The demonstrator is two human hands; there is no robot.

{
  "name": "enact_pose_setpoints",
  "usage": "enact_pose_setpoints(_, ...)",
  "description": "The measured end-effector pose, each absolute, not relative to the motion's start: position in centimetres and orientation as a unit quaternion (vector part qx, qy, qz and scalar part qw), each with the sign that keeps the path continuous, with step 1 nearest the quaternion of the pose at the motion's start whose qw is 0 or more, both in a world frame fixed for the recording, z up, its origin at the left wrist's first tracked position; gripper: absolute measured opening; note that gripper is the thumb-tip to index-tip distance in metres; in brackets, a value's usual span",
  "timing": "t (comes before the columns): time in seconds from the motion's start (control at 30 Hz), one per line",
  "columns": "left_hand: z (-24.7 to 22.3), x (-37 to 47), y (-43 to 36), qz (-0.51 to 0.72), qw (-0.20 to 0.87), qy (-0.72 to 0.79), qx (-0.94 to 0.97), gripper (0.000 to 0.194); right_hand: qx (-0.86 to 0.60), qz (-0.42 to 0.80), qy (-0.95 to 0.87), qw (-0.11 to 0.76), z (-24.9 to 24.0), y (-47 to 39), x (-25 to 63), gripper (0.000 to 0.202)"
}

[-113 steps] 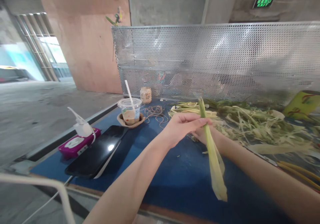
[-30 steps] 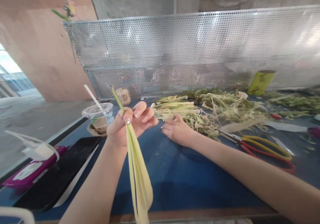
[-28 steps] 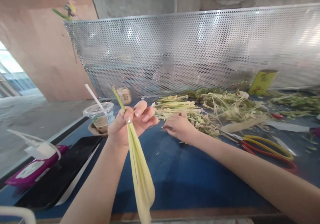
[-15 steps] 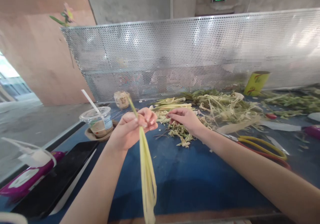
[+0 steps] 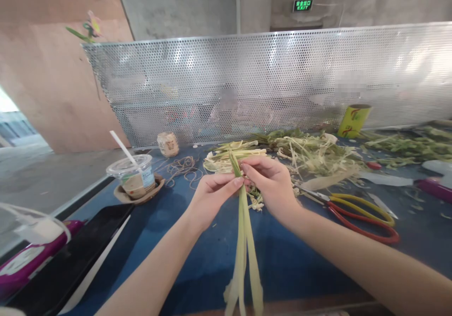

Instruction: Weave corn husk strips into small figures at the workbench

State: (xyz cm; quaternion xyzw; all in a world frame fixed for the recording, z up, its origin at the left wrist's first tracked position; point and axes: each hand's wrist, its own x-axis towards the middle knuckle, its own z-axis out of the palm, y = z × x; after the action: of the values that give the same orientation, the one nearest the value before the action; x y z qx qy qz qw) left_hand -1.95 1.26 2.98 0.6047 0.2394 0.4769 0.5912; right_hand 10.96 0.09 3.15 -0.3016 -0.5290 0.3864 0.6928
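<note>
My left hand is closed, thumb against fingers, around the upper part of a bundle of long pale-green plant strips. The strips hang down toward the table's front edge, their lower ends spread apart. Opposite it, my right hand pinches the bundle near its darker green top, with fingertips close to the left thumb. Behind the hands lies a pile of similar pale strips. Curled plant scraps show just below my right hand, partly hidden by it.
Red-and-yellow-handled scissors lie to the right, beside heaped dried leaves. A yellow tube stands behind. Leftward are a lidded cup with a straw, loose twine and a black phone-like slab. A perforated metal screen closes the back.
My left hand has moved right with the strips. My right hand, empty before over the scraps, now meets it and grips the bundle's top. The view has shifted slightly.
</note>
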Motion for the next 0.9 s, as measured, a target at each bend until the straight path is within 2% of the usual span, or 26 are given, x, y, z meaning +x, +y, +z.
enact_pose_setpoints(0.23, 3.5, -1.9, 0.9, 0.482, 0.617, 0.258, 0.566, 0.013, -0.243, 0.462, -0.530, 0.668, 2.5, 0.3, 11.3, 0.005)
enact_pose_setpoints(0.43, 3.2, -1.6, 1.2, 0.495, 0.609, 0.291, 0.548, 0.016, -0.247, 0.515, -0.489, 0.659, 2.5, 0.4, 10.9, 0.013)
enact_pose_setpoints(0.7, 2.8, -0.7, 1.2, 0.531, 0.587, 0.320, 0.521, 0.020, -0.260, 0.524, -0.449, 0.675, 2.3, 1.1, 10.8, 0.014)
enact_pose_setpoints(0.9, 2.7, -0.5, 1.2, 0.573, 0.590, 0.285, 0.493, 0.035, -0.246, 0.529, -0.426, 0.691, 2.1, 1.2, 10.8, 0.014)
